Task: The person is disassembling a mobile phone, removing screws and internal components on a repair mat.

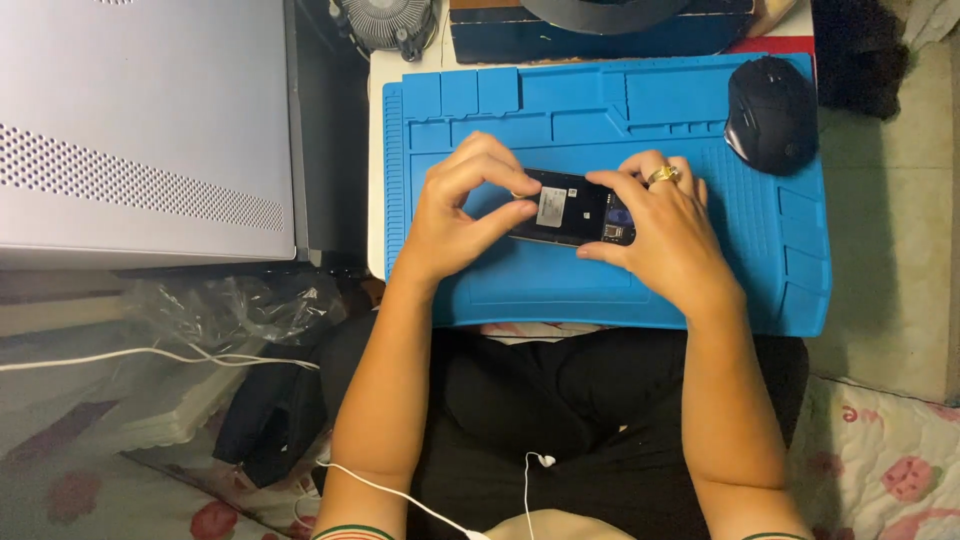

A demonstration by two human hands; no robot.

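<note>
A black phone (570, 208) with its back off lies flat on a blue work mat (600, 110). A pale label shows in the middle of its opened body. My left hand (462, 205) pinches the phone's left end between thumb and fingers. My right hand (662, 232), with a gold ring on one finger, grips the right end, fingers over the top edge and thumb at the bottom corner. Both forearms reach up from my lap.
A black computer mouse (771, 112) rests on the mat's upper right corner. A grey perforated computer case (145, 130) stands at the left. A round fan (388, 22) and a dark box (590, 35) sit behind the mat. White earphone cable (400, 495) crosses my lap.
</note>
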